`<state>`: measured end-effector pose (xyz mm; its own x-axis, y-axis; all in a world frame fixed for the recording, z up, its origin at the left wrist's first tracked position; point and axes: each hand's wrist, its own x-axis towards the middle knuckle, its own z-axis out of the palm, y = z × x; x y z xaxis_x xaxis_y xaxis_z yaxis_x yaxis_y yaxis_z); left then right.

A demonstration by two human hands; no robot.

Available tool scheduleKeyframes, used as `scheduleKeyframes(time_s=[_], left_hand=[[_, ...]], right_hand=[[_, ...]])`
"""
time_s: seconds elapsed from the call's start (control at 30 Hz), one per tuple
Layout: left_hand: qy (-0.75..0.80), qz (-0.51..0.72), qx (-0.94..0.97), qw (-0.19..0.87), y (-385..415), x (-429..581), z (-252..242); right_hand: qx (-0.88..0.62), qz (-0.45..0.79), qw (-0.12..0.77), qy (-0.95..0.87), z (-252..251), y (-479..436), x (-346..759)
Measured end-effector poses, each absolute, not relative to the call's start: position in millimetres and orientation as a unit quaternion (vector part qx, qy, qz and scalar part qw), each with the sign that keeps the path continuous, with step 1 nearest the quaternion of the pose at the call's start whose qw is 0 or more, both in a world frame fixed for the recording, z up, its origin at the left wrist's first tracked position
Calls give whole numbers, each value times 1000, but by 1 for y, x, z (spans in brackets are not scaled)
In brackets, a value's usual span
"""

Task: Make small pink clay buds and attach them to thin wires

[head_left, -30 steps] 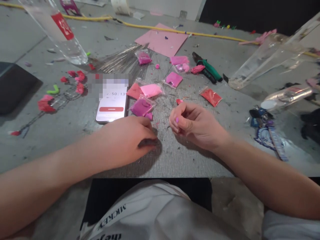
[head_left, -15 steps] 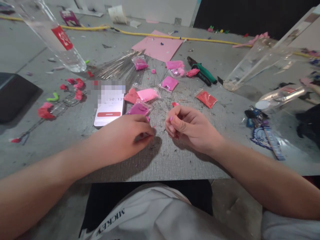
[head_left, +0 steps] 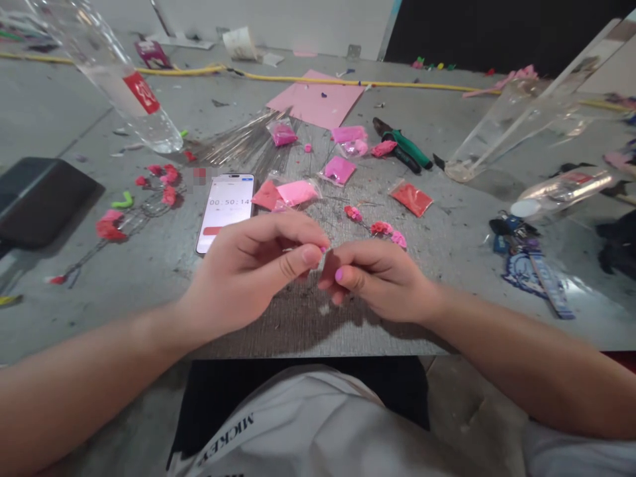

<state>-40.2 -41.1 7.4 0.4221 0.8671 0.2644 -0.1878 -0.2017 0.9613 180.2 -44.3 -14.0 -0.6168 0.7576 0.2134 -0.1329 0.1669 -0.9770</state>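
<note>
My left hand (head_left: 243, 268) pinches a tiny bit of pink clay (head_left: 323, 249) between thumb and forefinger. Close beside it, my right hand (head_left: 385, 281) has its fingers curled in, with a small pinkish-purple clay piece (head_left: 339, 274) at the thumb tip. Just beyond the right hand lie small red and pink clay flowers (head_left: 381, 228) on thin wire. Soft clay packets are spread ahead of my hands: a light pink packet (head_left: 298, 192), a magenta packet (head_left: 338, 170) and a red packet (head_left: 411, 197).
A phone (head_left: 228, 199) showing a timer lies by my left hand. Green-handled pliers (head_left: 405, 147), thin wires (head_left: 243, 136) and pink paper (head_left: 318, 99) are farther back. A tall bottle (head_left: 134, 93) stands left; a lying bottle (head_left: 561, 191) and a keychain (head_left: 534, 271) are right.
My left hand has turned and moved right and slightly up, bringing its pinched fingertips beside my right hand. The right hand has lowered slightly, uncovering the wired clay flowers behind it.
</note>
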Motion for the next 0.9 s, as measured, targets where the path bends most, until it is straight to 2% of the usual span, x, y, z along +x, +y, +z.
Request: scheduleKeyframes(time_s=[0.2,0.47,0.67,0.9], left_hand=[[226,454,609,610,-48,-33,10],[219,464,554,656,-52,-29,4],[189,433,505,722,-50,-31,2],[171,415,494,744,-50,-30,2]], right_hand=[[-177,635,389,-643,-16,-44,180],[-193,610,440,-630,-17,-48,178],[-98,712,382,-581,-36,-40,180],[-138,738,359,-554,-32,-37,173]])
